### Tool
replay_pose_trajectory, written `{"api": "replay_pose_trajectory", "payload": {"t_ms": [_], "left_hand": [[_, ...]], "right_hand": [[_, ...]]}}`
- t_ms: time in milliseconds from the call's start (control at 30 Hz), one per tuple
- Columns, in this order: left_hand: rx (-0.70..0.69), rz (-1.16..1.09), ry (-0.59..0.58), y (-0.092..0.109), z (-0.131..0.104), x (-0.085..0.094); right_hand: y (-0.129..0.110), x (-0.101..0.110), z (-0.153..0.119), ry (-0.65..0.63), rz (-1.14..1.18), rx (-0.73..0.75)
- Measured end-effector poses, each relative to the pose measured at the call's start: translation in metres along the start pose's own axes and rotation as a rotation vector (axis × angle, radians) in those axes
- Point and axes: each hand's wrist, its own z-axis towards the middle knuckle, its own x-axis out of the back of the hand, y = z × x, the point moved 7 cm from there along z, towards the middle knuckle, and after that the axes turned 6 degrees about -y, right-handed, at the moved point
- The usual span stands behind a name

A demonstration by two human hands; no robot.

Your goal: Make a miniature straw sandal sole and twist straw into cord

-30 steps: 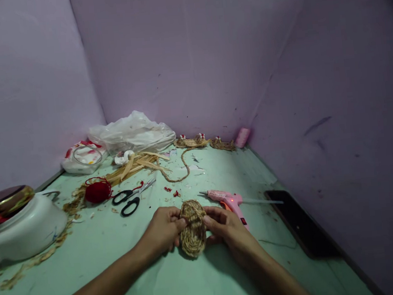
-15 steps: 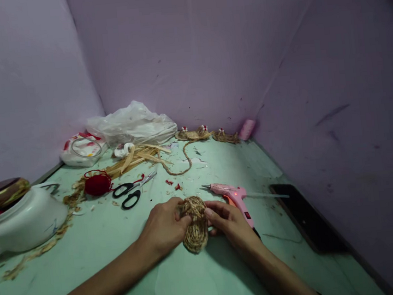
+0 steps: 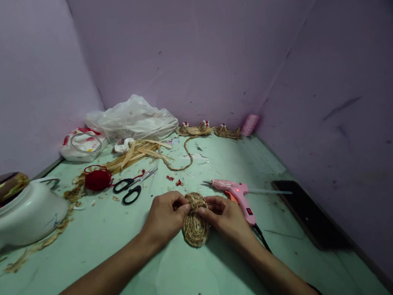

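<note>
A small slipper of coiled, braided straw cord point(image 3: 196, 230) is held between my two hands, over the green tabletop near its middle. My left hand point(image 3: 165, 217) pinches its left edge with thumb and forefinger. On the other side my right hand point(image 3: 227, 218) grips it, the thumb lying on the upper face by the strap. Some of the right fingers are hidden behind the slipper. Just beyond my right hand lies a pink glue gun point(image 3: 234, 192), its small light lit and a clear glue stick point(image 3: 268, 191) sticking out of its back.
Black-handled scissors point(image 3: 131, 189) and a ball of red yarn point(image 3: 97, 179) lie left. Behind are straw strips point(image 3: 137, 153), a white plastic bag point(image 3: 134, 118), and finished-looking straw slippers point(image 3: 195, 129). A white pot point(image 3: 26, 219) stands far left, a dark phone point(image 3: 307, 215) right.
The slipper has tilted so its sole shows more broadly. My right thumb has moved inward onto its strap, and my left fingers have shifted up along the edge.
</note>
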Motion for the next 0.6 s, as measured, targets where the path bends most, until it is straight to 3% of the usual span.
{"api": "replay_pose_trajectory", "payload": {"t_ms": [267, 600], "left_hand": [[0.113, -0.047, 0.019, -0.0034, -0.0068, 0.0017], [-0.025, -0.330, -0.037, 0.0062, -0.0078, -0.0036]], "right_hand": [[-0.0017, -0.0015, -0.0032, -0.098, 0.348, -0.030], [-0.0018, -0.0012, -0.0057, -0.120, 0.484, -0.057]]}}
